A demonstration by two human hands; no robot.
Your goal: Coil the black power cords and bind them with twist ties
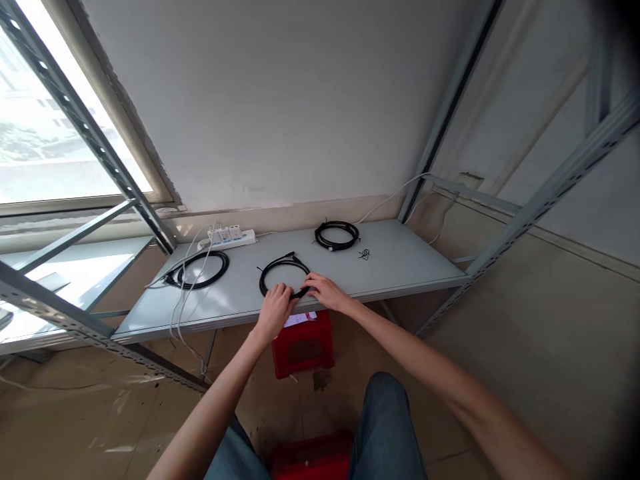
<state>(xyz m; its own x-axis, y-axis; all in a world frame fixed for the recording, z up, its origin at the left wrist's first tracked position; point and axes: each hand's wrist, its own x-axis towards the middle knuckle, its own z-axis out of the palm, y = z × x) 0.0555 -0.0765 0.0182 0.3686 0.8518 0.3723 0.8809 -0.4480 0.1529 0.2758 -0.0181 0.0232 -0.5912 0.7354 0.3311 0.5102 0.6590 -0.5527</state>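
A coiled black cable [266, 269] lies at the front of the grey shelf [395, 270], with a tie sticking out on its left side. My left hand [276, 308] is closed over the near edge of the coil. On the coil's right side, my right hand [323, 291] has its fingers and thumb pinched round the cable. A second black coil [337, 245] rests farther back, with ties on it. To its right is a small pile of black ties [365, 254]. Another black coil [220, 275] sits to the left.
A white power strip [240, 239] with plugs stands at the back left, its white cords hanging over the front edge. Metal posts [440, 133] frame the shelf. Below are a red stool [303, 350] and another red seat [315, 460] between my knees.
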